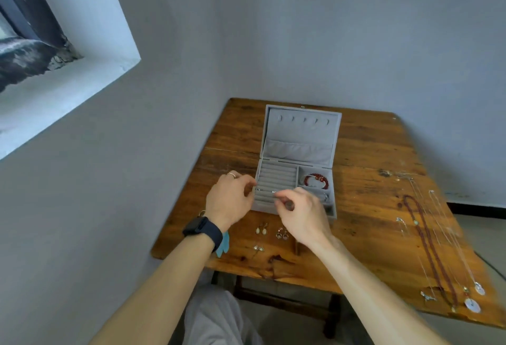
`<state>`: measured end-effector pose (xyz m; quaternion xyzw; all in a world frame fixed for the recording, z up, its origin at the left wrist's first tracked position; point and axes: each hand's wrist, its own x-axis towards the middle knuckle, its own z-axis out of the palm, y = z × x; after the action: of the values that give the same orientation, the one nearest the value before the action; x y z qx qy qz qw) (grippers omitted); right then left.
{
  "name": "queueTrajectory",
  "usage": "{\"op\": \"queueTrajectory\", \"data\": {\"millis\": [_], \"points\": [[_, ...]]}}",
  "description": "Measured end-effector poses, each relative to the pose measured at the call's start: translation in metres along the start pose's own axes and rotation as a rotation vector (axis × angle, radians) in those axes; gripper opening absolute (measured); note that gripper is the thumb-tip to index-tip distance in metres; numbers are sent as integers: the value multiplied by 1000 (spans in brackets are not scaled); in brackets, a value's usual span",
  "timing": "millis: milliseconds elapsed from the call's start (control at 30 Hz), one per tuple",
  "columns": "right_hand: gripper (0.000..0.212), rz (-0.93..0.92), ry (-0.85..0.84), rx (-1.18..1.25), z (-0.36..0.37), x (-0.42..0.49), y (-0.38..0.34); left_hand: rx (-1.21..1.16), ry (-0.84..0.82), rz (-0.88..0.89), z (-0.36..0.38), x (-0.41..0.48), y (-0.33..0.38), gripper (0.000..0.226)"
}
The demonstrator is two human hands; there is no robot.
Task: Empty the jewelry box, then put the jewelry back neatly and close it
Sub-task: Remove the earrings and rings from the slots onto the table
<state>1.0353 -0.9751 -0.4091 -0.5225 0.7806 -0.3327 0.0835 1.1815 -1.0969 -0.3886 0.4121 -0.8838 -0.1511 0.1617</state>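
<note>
Farthest left, our left hand (230,199), a dark watch (202,229) on its wrist, sits at the left wall of the open jewelry box (331,194). Its fingers curl inward in a narrow grip, and we cannot tell whether they pinch anything or only steady the wall.

Just right of it lie the ring rolls (276,176). Their slots run left to right across the box, so we judge that anything seated there has to go in along that line. A small silver glint (273,192) shows in one slot between the two hands, too small to name.

Our right hand (301,213) hovers over the near rolls, thumb and forefinger closed to a tight pinch. Whether something sits between them we cannot tell. This hand also hides the box's near right compartments.

On the tabletop (369,207) in front of the box, towards us, the earrings (261,229) lie loose between our wrists, within easy reach of either hand.

Further right, a red bead bracelet (316,179) rests in the box's far right compartment.

Well apart to the right, the necklaces (430,246) stretch lengthwise from far to near. The right hand is the nearer one, and their thin chains blur into the wood.
</note>
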Motion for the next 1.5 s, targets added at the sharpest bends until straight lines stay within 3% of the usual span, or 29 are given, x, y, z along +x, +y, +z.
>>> {"op": "queueTrajectory", "data": {"millis": [167,400,600,733,967,1067,1267,1500], "points": [[30,-48,-48,-203,9,34,-3,261,-46,26,9,22,2,31],[34,-68,-125,-318,22,51,-4,357,-10,46,20,28,7,24],[33,-90,-148,-330,27,58,-1,192,-3,13,25,26,6,21],[33,-117,-143,-341,27,62,-3,-163,69,-203,12,8,-6,13],[22,-148,-112,-322,32,64,-6,-391,123,-307,-1,-44,-30,4],[21,-125,-143,-362,32,64,-11,-407,106,-255,-2,-56,-24,5],[8,-112,70,-96,1,-22,-11,-269,-33,33,13,-77,-5,9],[10,-13,42,-82,17,-118,27,-19,-95,230,38,-90,20,17]]}}
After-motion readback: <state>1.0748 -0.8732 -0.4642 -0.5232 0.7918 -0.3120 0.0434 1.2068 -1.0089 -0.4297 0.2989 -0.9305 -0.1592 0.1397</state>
